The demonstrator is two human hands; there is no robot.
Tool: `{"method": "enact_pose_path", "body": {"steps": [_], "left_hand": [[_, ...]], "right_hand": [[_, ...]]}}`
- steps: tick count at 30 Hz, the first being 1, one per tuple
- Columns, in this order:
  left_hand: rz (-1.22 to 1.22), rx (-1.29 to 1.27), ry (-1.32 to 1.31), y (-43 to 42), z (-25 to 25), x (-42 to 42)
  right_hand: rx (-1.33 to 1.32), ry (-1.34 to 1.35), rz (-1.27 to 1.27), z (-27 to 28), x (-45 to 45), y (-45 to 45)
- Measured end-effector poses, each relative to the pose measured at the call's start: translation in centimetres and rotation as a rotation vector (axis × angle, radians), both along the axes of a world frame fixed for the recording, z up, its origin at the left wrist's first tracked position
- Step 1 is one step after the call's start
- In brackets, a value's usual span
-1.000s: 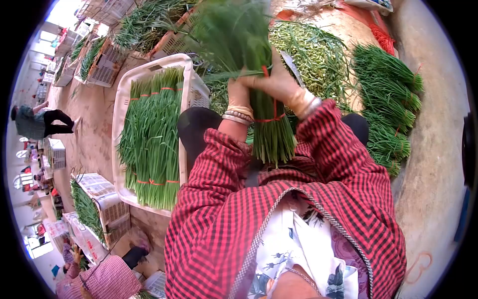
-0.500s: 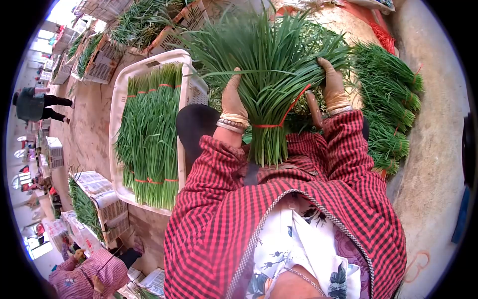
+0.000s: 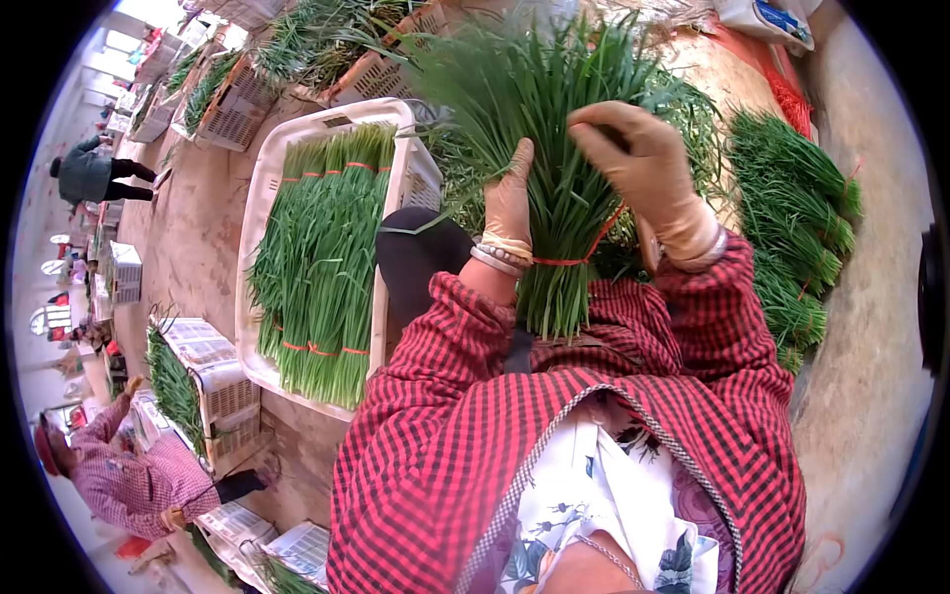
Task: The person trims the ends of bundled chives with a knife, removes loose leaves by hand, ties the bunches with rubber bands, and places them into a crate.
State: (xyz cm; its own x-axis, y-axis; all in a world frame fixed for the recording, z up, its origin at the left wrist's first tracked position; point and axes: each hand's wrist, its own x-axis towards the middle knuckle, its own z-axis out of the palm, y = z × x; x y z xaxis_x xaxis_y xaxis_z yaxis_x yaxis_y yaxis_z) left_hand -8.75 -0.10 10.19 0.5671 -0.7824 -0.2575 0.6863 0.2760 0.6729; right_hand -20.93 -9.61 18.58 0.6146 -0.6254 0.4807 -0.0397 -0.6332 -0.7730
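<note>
Centrally, a green bundle (image 3: pixel 559 213) at the person's lap: cut stem ends toward the body, long leaves fanning away, a few blurred at the upper left. Red band (image 3: pixel 561 262) round the stems, a strand of it slanting up along the right edge.

Left hand (image 3: pixel 508 203) on the bundle's left side, just past the band. Its grip is closed round the leaves, thumb showing in front, fingers hidden behind. Bracelets (image 3: pixel 499 258) at that wrist.

Right hand (image 3: pixel 648 168) raised at the bundle's right, over the leaves. Its grip is curled, thumb and finger tips near each other; cannot tell whether a leaf is caught between them.

Dark-clad knee (image 3: pixel 426 272) left of the bundle, a loose leaf (image 3: pixel 416 230) lying across it. Beyond the knee, a white crate (image 3: pixel 391 112) holding banded bunches (image 3: pixel 317 257) packed side by side.

Off to the right, more tied greens (image 3: pixel 792 223) piled in a row beside the wall.

Lower left, a co-worker (image 3: pixel 143 480) in a pink checked top; farther off, upper left, another person (image 3: pixel 87 178) in dark clothes.
</note>
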Motion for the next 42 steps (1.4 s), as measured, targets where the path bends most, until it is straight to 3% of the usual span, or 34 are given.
{"method": "enact_pose_path", "body": {"steps": [1, 3, 5, 6, 8, 10, 11, 13, 14, 15, 17, 21, 23, 27, 29, 33, 37, 38, 41, 42], "left_hand": [[0.005, -0.004, -0.003, 0.1, 0.5, -0.2], [0.001, 0.17, -0.014, 0.3, 1.2, -0.4], [0.104, -0.03, -0.27, 0.4, 0.6, -1.1], [0.052, 0.114, -0.218, 0.5, 2.1, -1.2], [-0.157, 0.485, -0.706, 0.8, 1.9, -0.4], [-0.115, 0.503, -0.565, 1.2, 1.7, 0.0], [0.124, 0.203, -0.7, 0.0, -1.2, -0.4], [0.141, 0.193, -0.475, -0.3, -0.6, -0.6], [0.165, 0.154, -0.389, -2.1, -3.3, -0.6], [0.167, 0.027, -0.395, -0.5, -1.0, -0.3], [0.198, -0.182, -0.27, -0.6, -1.4, -0.7], [0.197, -0.093, -0.2, 0.3, -1.3, 0.1], [0.186, -0.183, -0.076, 0.5, -1.2, 0.3], [0.242, -0.194, -0.148, 0.1, -2.1, 0.6], [0.277, -0.054, -0.282, 0.1, -2.5, 0.8], [0.271, -0.159, -0.161, 0.4, -2.3, 0.6], [0.301, -0.044, -0.203, 0.4, -3.1, 1.6], [0.326, 0.011, -0.22, 0.6, -3.0, 2.0], [0.411, -0.092, -0.088, 0.8, -2.9, 2.9], [0.406, -0.107, 0.07, 0.7, -2.6, 2.9]], "right_hand": [[-0.197, 0.055, -0.026, 0.2, 1.2, 0.7], [-0.219, 0.151, -0.026, -0.3, 2.6, 0.4], [-0.217, 0.369, -0.052, -0.3, 3.7, 0.1], [-0.173, 0.406, -0.055, 0.1, 3.9, 0.1], [-0.056, 0.369, 0.013, -0.3, 4.0, -0.2], [-0.034, 0.403, 0.093, -0.3, 4.3, -0.4], [0.014, 0.405, 0.132, -0.5, 4.3, -0.6], [-0.03, 0.33, 0.155, -1.8, 4.2, -1.5], [-0.031, 0.309, 0.159, -2.6, 4.1, -2.3], [0.209, 0.371, 0.096, -2.0, 4.0, -1.6], [0.371, 0.303, 0.151, -2.5, 3.1, -1.9], [0.47, 0.349, 0.172, -1.0, 2.9, -0.6], [0.533, 0.267, 0.163, -0.6, 2.7, 0.3], [0.535, 0.139, 0.211, -0.9, 1.9, 1.5], [0.518, 0.105, 0.221, 0.3, 1.3, 2.1], [0.468, 0.006, 0.176, 1.5, 0.1, 1.7], [0.495, -0.247, 0.069, -1.7, -4.1, -4.3], [0.599, -0.225, 0.153, -4.7, -7.2, -9.5], [0.673, -0.065, -0.047, -3.8, -7.6, -5.9], [0.737, -0.001, -0.037, -5.5, -8.6, -6.7]]}}
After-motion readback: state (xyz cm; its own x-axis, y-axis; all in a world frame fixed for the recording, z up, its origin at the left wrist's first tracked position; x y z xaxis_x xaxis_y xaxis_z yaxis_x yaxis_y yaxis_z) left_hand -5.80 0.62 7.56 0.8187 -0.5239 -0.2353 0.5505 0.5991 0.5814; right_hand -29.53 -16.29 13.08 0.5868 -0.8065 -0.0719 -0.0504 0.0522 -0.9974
